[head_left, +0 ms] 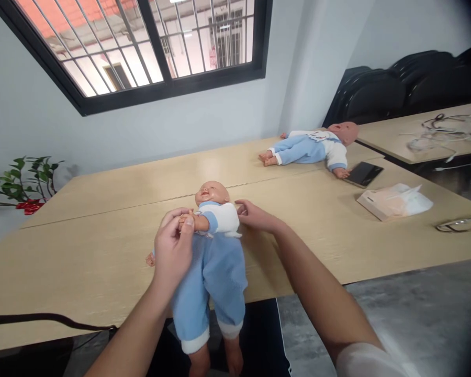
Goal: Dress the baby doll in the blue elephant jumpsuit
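A baby doll (223, 262) in blue trousers and a white top with blue cuffs lies on its back at the table's front edge, its head away from me and its feet past the edge. My left hand (175, 238) is closed on the doll's hand (198, 222), drawn across its chest. Beside the doll's shoulder, on the right, is my right hand (253, 214), fingers partly curled, the fingertips at the white top's side and partly hidden behind it. Whether they grip the cloth is unclear.
A second doll (304, 148) lies at the back right of the table (113, 262), near a dark phone (363, 173), a tissue pack (394, 201) and glasses (461, 224). Cables (451, 131) lie on another table. A plant (21, 180) stands at the left.
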